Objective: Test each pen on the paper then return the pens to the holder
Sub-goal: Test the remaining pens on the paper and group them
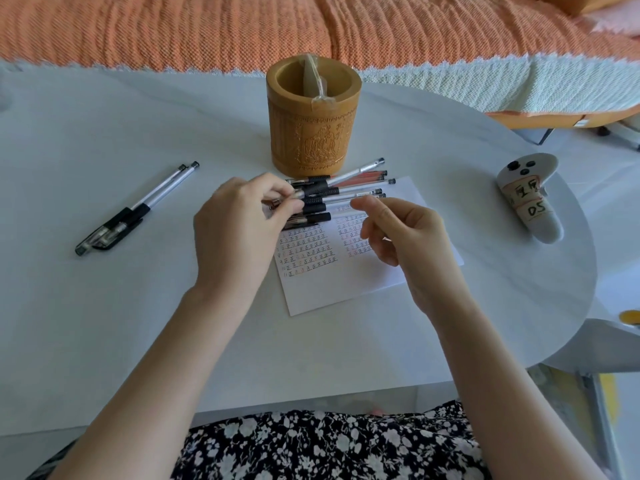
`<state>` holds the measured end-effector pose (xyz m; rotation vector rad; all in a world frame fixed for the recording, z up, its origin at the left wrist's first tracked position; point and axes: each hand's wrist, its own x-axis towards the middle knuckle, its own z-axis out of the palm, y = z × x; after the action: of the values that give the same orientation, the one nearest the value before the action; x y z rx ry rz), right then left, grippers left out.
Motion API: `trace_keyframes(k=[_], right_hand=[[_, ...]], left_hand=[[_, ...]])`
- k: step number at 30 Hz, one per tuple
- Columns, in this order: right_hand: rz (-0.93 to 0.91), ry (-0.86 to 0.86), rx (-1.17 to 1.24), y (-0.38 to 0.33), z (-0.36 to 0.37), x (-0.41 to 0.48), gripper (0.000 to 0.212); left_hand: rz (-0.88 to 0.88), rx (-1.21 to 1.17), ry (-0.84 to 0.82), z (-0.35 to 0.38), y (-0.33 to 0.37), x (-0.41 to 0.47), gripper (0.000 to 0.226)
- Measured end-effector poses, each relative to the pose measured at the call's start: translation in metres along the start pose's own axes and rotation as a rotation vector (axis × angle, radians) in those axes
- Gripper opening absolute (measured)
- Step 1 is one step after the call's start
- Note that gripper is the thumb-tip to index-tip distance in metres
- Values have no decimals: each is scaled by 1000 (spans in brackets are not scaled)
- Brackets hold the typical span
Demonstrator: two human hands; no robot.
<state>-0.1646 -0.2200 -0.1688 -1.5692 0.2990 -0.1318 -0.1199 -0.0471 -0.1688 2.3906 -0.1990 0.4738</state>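
A carved bamboo pen holder (313,133) stands upright at the middle of the white table. Just in front of it, several clear pens with black grips (341,188) lie in a bunch across the top of a sheet of paper (332,282) covered with rows of written marks. My left hand (239,230) pinches the cap end of one pen in that bunch between thumb and fingers. My right hand (401,237) hovers over the paper with loosely curled fingers and holds nothing. Two capped pens (138,207) lie side by side at the left, apart from the bunch.
A white controller (530,199) with handwritten labels lies at the right of the table (104,306). The table's curved edge runs close behind it. An orange and white blanket (311,26) covers the bed beyond the table. A plastic sleeve sticks up inside the holder.
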Motion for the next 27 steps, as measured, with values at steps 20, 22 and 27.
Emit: trace_keyframes(k=[20, 22, 27], right_hand=[[-88, -22, -202, 5, 4, -3, 17], [-92, -27, -190, 5, 6, -4, 17], [-106, -50, -189, 4, 11, -6, 18]], left_hand=[[-148, 215, 43, -30, -63, 13, 26], [-192, 244, 28, -37, -71, 13, 28], [-199, 274, 7, -44, -82, 12, 30]])
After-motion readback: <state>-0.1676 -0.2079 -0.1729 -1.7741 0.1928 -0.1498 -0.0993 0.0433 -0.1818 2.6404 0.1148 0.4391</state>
